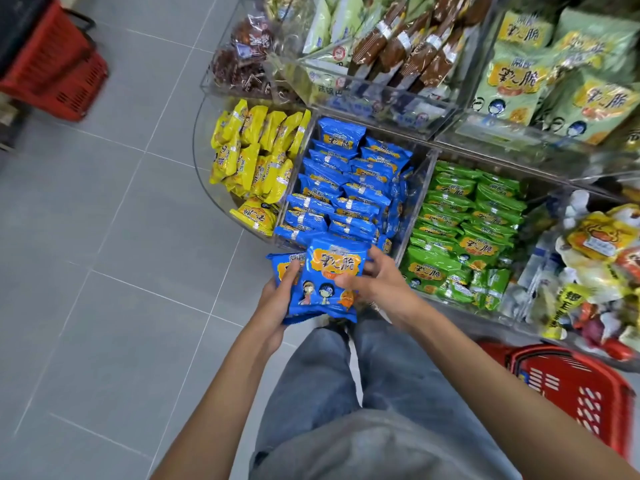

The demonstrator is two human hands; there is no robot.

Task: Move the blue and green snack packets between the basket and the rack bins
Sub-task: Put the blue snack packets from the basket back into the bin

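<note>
One red basket [581,393] sits low on my right. I see the left hand [277,301] gripping a stack of blue packets [325,285], and the right hand [375,282] has its fingers curled on the top one. Just past them is the blue bin [417,216], with green packets [464,230] beside it.

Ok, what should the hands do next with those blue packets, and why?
Probably ease the blue packets forward into the blue bin: the left hand and right hand grip them right at its front edge, and its packets match.
</note>
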